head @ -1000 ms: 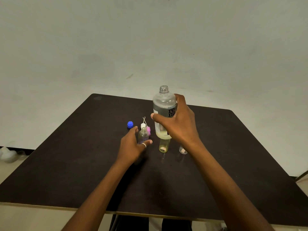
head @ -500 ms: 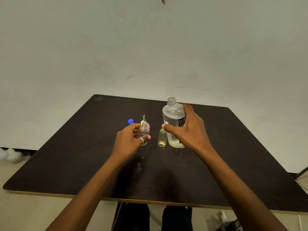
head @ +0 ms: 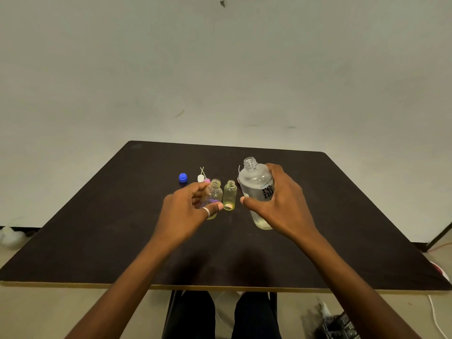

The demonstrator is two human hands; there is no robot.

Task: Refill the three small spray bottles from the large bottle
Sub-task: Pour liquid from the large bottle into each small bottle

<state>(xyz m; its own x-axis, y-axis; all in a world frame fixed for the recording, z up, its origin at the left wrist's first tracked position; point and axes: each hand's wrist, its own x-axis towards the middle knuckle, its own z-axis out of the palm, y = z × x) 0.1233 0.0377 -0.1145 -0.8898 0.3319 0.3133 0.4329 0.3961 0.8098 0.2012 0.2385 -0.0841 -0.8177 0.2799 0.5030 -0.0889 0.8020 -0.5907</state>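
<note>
The large bottle (head: 255, 189) stands upright and uncapped in the right hand (head: 278, 206), whose fingers wrap its frosted body from the right side with the thumb across the front below the label; a shallow layer of yellowish liquid sits at its base, which is at or just above the desk (head: 97, 241). Its open mouth lies to the right of, and higher than, the mouth of the small bottle (head: 215, 194) that the left hand (head: 188, 211) grips, fingers closed around its lower half, thumb in front. So the pour has to tip the large bottle's long axis leftward, over the gap.

In that gap stands a second small bottle (head: 230, 195), open-necked and holding pale yellow liquid, free of both hands, just beside the left thumb and near the right one. It is the thing most likely to be knocked or dripped on. A third small bottle cannot be made out from here.

Behind the left hand lie a blue cap (head: 183, 177) and a white spray top (head: 201, 177) with thin dip tubes crossing above it, a pink one (head: 207, 180) touching it; these are well clear of the pouring path.
</note>
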